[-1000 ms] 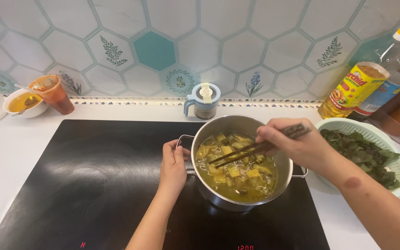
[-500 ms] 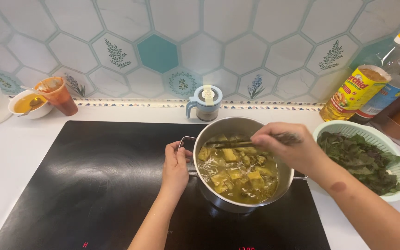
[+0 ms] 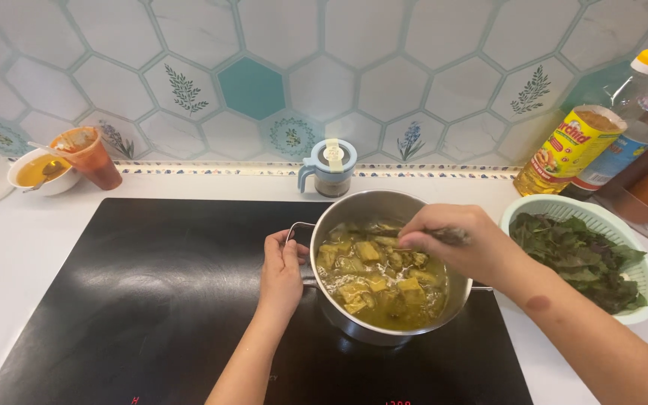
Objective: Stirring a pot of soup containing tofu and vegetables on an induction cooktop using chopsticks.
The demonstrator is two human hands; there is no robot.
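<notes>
Bare arms, nothing worn

I see my left hand (image 3: 280, 271) and right hand (image 3: 455, 241) without gloves, rings or watch; both forearms sleeveless, a small dark round mark on the right forearm.

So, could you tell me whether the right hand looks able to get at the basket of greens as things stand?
Probably yes: the basket of greens sits just beside the right hand with nothing between them, though that hand is holding chopsticks over the pot.
</notes>
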